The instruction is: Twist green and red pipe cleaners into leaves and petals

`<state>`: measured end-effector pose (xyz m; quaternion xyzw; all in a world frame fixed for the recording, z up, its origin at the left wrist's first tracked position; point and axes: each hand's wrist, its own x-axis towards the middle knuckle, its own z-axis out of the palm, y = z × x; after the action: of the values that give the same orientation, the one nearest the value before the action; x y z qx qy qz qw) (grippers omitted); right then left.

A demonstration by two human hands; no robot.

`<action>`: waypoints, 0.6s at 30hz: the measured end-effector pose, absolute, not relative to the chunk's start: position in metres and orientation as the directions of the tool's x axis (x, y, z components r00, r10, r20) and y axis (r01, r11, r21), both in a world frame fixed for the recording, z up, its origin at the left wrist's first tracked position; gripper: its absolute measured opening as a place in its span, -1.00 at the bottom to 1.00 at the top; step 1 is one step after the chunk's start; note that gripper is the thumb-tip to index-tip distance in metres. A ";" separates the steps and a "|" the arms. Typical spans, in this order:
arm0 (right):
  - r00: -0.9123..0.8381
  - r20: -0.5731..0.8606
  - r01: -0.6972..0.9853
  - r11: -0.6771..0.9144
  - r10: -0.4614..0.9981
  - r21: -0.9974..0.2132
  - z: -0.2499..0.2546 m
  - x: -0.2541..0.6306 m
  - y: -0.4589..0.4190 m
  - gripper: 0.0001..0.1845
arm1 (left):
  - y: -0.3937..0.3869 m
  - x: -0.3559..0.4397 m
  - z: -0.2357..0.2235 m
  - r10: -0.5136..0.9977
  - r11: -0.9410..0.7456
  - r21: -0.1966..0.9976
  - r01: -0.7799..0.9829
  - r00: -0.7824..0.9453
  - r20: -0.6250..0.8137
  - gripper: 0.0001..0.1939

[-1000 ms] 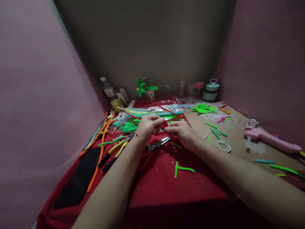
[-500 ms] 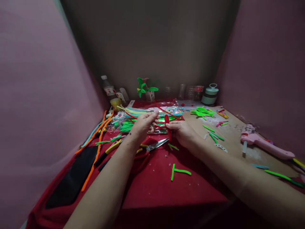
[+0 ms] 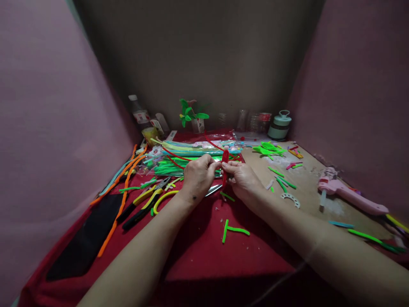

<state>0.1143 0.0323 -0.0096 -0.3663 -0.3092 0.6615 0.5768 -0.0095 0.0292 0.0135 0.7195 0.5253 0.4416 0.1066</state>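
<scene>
Pinches a red fuzzy piece (image 3: 225,157) upright between the thumb and fingers of the right hand (image 3: 244,177), over the middle of the red-covered desk (image 3: 243,260). Holds the left hand (image 3: 198,175) just beside, with fingers curled in and fingertips close against the red fuzzy piece; cannot tell whether pinching part of it or only meeting it. Has scissors (image 3: 213,190) beneath the hands, with the blades partly hidden and a yellow handle out to the left. Has yellow-and-black pliers (image 3: 145,204) near that handle, then orange stems (image 3: 119,213) and a black flat item (image 3: 86,238) farther left. Faces clear packets (image 3: 172,166) of green, pale blue and yellow stems just beyond the hands, with a green-leaved plant (image 3: 190,115) behind. Has two green pieces (image 3: 236,229) in a T shape on the near side. Has a tan board (image 3: 309,213) to the right, bearing a pink glue gun (image 3: 354,195), a white ring (image 3: 291,198) with holes and scattered short green bits (image 3: 286,183)
</scene>
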 end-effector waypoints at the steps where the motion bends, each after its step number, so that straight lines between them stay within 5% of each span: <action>1: -0.048 -0.126 -0.541 -0.132 0.991 -0.831 -0.009 0.114 0.031 -0.73 | 0.029 -0.009 0.015 0.872 -0.398 0.684 0.611 0.021 0.489 -0.77; 6: 0.033 -0.145 -0.542 -0.104 0.989 -0.834 -0.006 0.118 0.032 -0.73 | 0.034 -0.011 0.017 0.983 -0.167 0.960 0.224 -0.038 0.180 -0.70; 10: 0.090 -0.166 -0.615 -0.076 0.982 -0.785 -0.004 0.124 0.036 -0.75 | 0.037 -0.010 0.012 0.994 -0.072 0.997 -0.033 -0.088 0.069 -0.67; 14: 0.107 -0.217 -0.691 -0.085 0.970 -0.718 -0.001 0.127 0.038 -0.80 | 0.034 0.002 0.002 0.983 -0.183 0.969 0.167 0.056 0.176 -0.72; 18: 0.081 -0.216 -0.764 -0.078 0.973 -0.640 -0.001 0.120 0.036 -0.80 | 0.030 0.013 -0.007 0.912 -0.403 0.808 0.429 0.118 0.392 -0.83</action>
<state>0.1202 0.0358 -0.0011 -0.3249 -0.1608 0.6585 0.6595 0.0126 0.0298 -0.0066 0.7001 0.4789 0.4598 0.2628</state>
